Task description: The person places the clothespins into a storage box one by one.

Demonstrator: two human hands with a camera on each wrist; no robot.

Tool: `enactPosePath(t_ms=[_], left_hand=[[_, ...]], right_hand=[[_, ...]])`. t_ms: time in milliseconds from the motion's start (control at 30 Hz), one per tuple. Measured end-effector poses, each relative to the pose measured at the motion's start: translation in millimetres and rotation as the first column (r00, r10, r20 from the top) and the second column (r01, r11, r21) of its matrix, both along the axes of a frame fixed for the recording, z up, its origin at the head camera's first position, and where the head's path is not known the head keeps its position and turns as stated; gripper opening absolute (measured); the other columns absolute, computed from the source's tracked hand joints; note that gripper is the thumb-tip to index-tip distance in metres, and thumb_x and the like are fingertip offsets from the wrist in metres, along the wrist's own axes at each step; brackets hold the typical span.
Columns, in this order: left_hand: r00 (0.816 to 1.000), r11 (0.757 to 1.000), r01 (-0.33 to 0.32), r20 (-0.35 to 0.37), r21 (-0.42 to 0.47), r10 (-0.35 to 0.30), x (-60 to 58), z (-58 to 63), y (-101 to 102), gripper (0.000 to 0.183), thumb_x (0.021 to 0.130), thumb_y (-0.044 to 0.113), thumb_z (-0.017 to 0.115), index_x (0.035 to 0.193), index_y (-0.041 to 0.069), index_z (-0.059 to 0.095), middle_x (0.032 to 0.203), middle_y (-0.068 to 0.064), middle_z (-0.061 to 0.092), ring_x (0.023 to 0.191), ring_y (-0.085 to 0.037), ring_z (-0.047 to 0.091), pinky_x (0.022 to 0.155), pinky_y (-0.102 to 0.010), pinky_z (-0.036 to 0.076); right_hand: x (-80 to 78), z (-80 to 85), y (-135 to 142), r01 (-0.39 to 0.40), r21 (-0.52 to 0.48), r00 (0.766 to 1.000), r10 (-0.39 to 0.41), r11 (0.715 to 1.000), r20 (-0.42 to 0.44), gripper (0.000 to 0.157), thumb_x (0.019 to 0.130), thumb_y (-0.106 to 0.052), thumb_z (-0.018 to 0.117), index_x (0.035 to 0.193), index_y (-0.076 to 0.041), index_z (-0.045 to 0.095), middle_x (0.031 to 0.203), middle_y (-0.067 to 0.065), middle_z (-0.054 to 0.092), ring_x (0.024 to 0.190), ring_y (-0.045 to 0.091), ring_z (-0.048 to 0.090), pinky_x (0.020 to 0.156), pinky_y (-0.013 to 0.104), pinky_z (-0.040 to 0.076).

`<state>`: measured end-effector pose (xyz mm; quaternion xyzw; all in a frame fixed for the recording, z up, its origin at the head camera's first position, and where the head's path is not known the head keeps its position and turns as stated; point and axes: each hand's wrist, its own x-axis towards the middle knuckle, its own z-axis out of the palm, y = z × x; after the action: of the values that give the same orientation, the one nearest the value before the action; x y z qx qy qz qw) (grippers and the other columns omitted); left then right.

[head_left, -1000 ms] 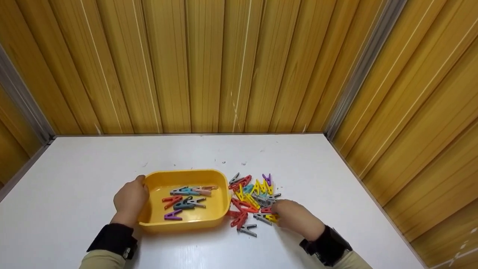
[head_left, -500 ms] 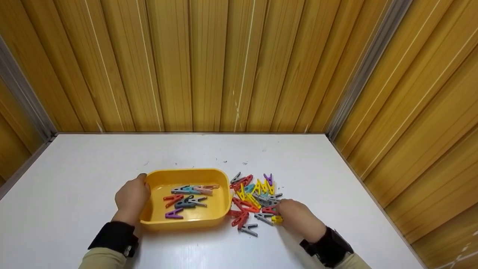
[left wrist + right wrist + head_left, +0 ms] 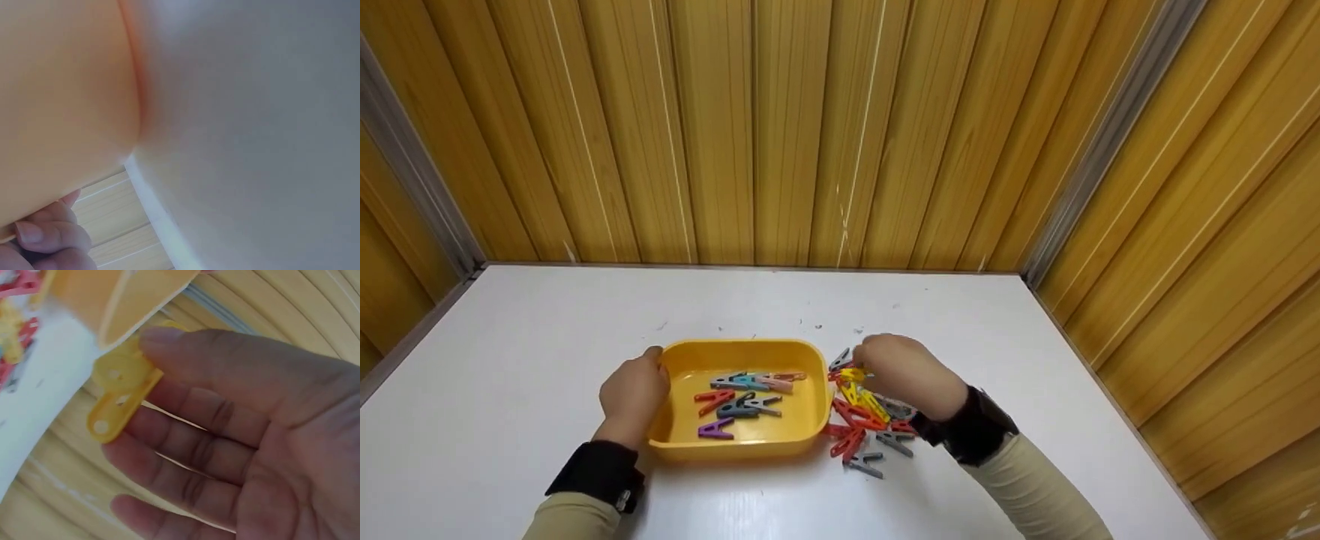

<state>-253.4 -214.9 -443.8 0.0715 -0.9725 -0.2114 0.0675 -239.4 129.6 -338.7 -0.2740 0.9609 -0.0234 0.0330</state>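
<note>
My left hand (image 3: 635, 390) grips the left rim of a yellow plastic tray (image 3: 735, 451), its curled fingers (image 3: 53, 230) showing at the rim in the left wrist view. Between thumb and fingertips, my right hand (image 3: 913, 375) pinches a yellow clothes peg (image 3: 121, 402). In the head view that hand is above the loose pegs, just right of the tray. Inside the tray lie several pegs, among them a purple peg (image 3: 715, 428) and a red peg (image 3: 714, 401). Red, yellow and grey pegs are heaped beside its right wall, some hidden under my right hand.
The white table (image 3: 585, 307) runs back to a wood-patterned panel wall (image 3: 780, 150). Another such panel (image 3: 1207, 247) stands along the right side. A grey peg (image 3: 864, 465) lies at the near end of the heap.
My right hand has risen from the near right of the heap with the yellow peg, moving left and away toward the tray's far right corner. My left hand stays on the rim.
</note>
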Motion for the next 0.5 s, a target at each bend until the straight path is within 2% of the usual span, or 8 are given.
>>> enactPosePath(t_ms=[67, 133, 233, 367, 433, 500], left_hand=[[1.000, 1.000, 0.004, 0.001, 0.005, -0.004, 0.0, 0.7, 2.0, 0.039, 0.099, 0.010, 0.048, 0.134, -0.005, 0.058, 0.102, -0.032, 0.072, 0.090, -0.047, 0.071, 0.072, -0.055, 0.058], [1.000, 1.000, 0.009, 0.003, 0.007, -0.009, -0.4, 1.6, 3.9, 0.039, 0.099, 0.010, 0.049, 0.135, -0.005, 0.057, 0.103, -0.032, 0.072, 0.091, -0.047, 0.071, 0.072, -0.055, 0.058], [1.000, 1.000, 0.011, -0.001, 0.006, -0.011, -1.7, 2.7, 5.7, 0.039, 0.099, 0.010, 0.050, 0.134, -0.005, 0.058, 0.102, -0.031, 0.072, 0.090, -0.047, 0.071, 0.071, -0.055, 0.058], [1.000, 1.000, 0.011, 0.006, 0.005, -0.011, -4.0, 2.2, 6.8, 0.039, 0.100, 0.010, 0.048, 0.135, -0.005, 0.057, 0.103, -0.031, 0.072, 0.091, -0.046, 0.071, 0.073, -0.055, 0.058], [1.000, 1.000, 0.011, 0.015, 0.005, -0.011, -4.6, 0.9, 7.1, 0.040, 0.100, 0.010, 0.048, 0.136, -0.005, 0.056, 0.104, -0.031, 0.072, 0.092, -0.046, 0.071, 0.074, -0.055, 0.058], [1.000, 1.000, 0.010, 0.020, 0.007, -0.010, -4.9, -0.5, 7.5, 0.040, 0.100, 0.010, 0.047, 0.137, -0.005, 0.056, 0.106, -0.031, 0.072, 0.094, -0.046, 0.071, 0.075, -0.055, 0.059]], right_hand=[[-7.3, 6.0, -16.5, -0.073, 0.003, 0.997, 0.073, 0.997, -0.031, 0.006, 0.088, -0.008, 0.076, 0.091, -0.003, 0.075, 0.084, 0.008, 0.070, 0.075, 0.020, 0.061, 0.074, 0.036, 0.057], [-15.6, 10.5, -35.0, -0.125, 0.026, 0.991, 0.126, 0.992, -0.044, 0.005, 0.088, -0.005, 0.074, 0.084, -0.002, 0.072, 0.077, 0.006, 0.065, 0.070, 0.018, 0.054, 0.067, 0.032, 0.051], [-28.3, 13.9, -62.9, -0.161, 0.074, 0.985, 0.165, 0.984, -0.045, 0.019, 0.087, -0.002, 0.074, 0.072, -0.004, 0.061, 0.069, 0.001, 0.052, 0.065, 0.015, 0.044, 0.061, 0.028, 0.040], [-44.9, 9.6, -93.4, -0.116, 0.149, 0.993, 0.115, 0.982, 0.017, 0.035, 0.086, 0.002, 0.072, 0.064, -0.011, 0.047, 0.066, -0.002, 0.043, 0.062, 0.013, 0.038, 0.057, 0.027, 0.033], [-51.8, 3.3, -103.2, -0.088, 0.199, 0.996, 0.082, 0.976, 0.036, 0.036, 0.087, 0.002, 0.069, 0.063, -0.012, 0.046, 0.067, -0.002, 0.043, 0.062, 0.013, 0.037, 0.057, 0.027, 0.033], [-55.6, -3.7, -109.8, -0.070, 0.254, 0.997, 0.071, 0.965, 0.003, 0.033, 0.089, -0.001, 0.068, 0.064, -0.011, 0.050, 0.069, -0.002, 0.055, 0.063, 0.012, 0.044, 0.057, 0.026, 0.040]])
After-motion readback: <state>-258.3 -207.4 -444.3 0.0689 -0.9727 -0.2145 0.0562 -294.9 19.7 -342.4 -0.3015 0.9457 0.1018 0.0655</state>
